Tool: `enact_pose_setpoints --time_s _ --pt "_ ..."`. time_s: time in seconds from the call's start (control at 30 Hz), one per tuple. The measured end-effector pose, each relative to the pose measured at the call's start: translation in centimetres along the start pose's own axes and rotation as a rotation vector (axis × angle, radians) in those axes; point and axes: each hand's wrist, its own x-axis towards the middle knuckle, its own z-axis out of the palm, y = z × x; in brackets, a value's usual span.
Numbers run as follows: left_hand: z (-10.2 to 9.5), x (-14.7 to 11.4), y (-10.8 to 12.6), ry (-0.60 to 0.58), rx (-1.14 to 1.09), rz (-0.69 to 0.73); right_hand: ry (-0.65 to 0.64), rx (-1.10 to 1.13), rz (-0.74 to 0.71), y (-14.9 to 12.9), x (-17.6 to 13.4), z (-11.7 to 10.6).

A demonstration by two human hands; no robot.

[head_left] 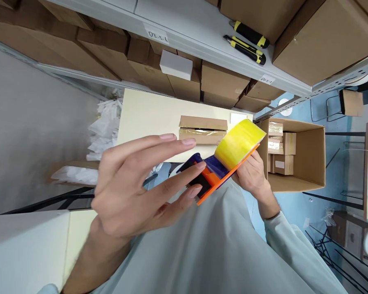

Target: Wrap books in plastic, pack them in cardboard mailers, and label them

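Bench (147, 118), box (202, 135) and dispenser (219, 166), the last held in mid-air.
On the bench the box is laid with its long axis running left to right, beyond the dispenser. This is held aslant between the left hand (125, 192) and the right hand (253, 175), its roll (239, 143) toward the far right. By the right hand it is gripped from behind, most fingers hidden. The left hand is spread, thumb and forefinger set at the dark end; whether anything is pinched cannot be told. The box's near edge is partly covered.
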Motion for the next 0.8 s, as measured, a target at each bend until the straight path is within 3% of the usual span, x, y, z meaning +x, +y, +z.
enact_pose_setpoints --time_s 0.17,0.37,0.6,0.8 --pt "-0.6 -0.7 0.7 0.000 0.014 -0.087 -0.033 0.010 0.001 -0.1 0.1 -0.1" --pt "-0.7 -0.3 1.2 -0.027 0.049 -0.043 0.040 -0.058 -0.051 -0.4 0.3 -0.1" --pt "-0.5 0.6 1.0 -0.122 -0.053 -0.044 -0.046 -0.019 -0.001 -0.5 0.2 -0.2" --pt "-0.7 1.0 0.8 -0.185 -0.153 -0.059 0.063 -0.126 -0.068 -0.5 0.9 0.0"
